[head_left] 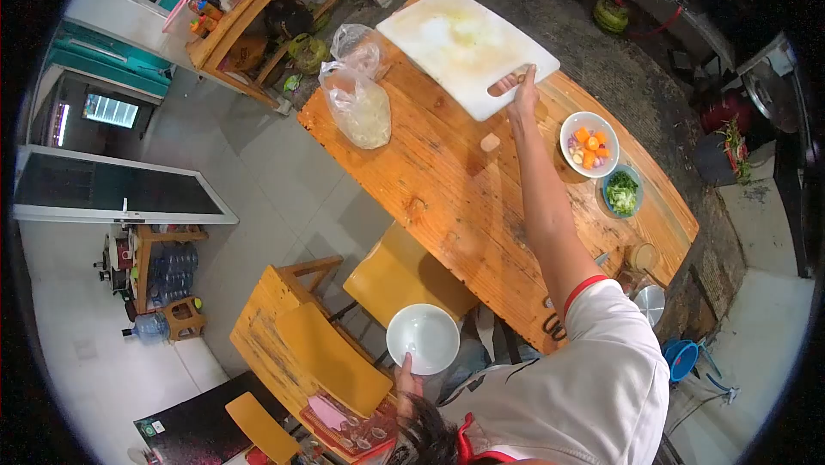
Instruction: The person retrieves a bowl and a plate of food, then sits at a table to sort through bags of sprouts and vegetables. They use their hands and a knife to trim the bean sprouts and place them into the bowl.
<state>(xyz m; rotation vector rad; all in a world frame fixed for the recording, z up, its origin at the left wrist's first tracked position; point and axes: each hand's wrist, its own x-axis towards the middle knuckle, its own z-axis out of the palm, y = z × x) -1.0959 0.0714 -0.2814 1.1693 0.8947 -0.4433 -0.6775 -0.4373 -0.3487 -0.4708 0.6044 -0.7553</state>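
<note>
My right hand (521, 97) reaches across the wooden table and grips a white cutting board (460, 44) by its handle slot. The board is faintly stained green and yellow in the middle; whether it is lifted off the table I cannot tell. Low and close to my body, my left hand (407, 382) holds a white bowl (423, 338) by the rim, and no food shows inside it. Beside my right forearm stands a white bowl of orange chunks and shallots (590, 145). Next to it is a smaller bowl of chopped greens (621, 191).
Clear plastic bags (361, 113), one with pale contents, lie at the left of the wooden table (430, 198). A small pinkish piece (490, 142) sits mid-table. Scissors (553, 324) and a glass jar (639, 257) are near my right arm. A yellow chair (404, 280) stands at the near edge.
</note>
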